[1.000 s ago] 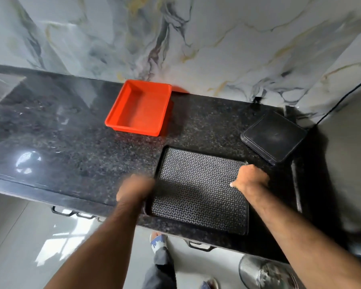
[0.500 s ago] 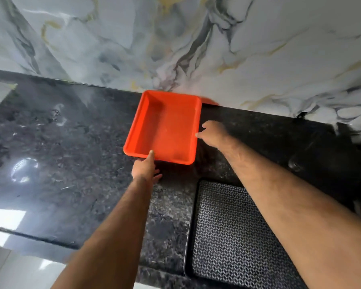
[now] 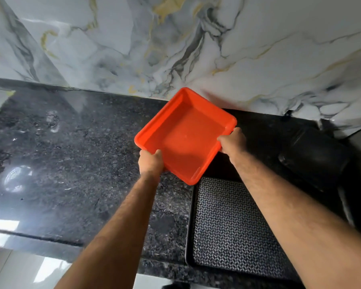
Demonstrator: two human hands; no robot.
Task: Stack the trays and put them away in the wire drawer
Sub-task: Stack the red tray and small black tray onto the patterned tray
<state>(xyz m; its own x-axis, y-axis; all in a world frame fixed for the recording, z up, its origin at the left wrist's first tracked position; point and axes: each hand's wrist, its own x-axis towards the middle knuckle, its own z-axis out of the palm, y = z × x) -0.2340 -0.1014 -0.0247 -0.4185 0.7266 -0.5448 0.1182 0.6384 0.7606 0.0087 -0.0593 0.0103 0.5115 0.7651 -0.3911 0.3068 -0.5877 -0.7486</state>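
The scene was brightly and evenly lit by soft daylight. The polished black speckled granite countertop (image 3: 75, 163) carried strong glare: a round white highlight at the left of the frame and a broad bright band along its front edge at lower left. A soft shadow lay inside the glossy orange rectangular plastic tray (image 3: 186, 136), darkening the lower centre of its floor. The dark square object (image 3: 315, 157) at the right edge was smeared by motion blur. The white veined marble wall (image 3: 196, 42) appeared slightly soft, and wide-angle distortion bowed the counter's back edge.
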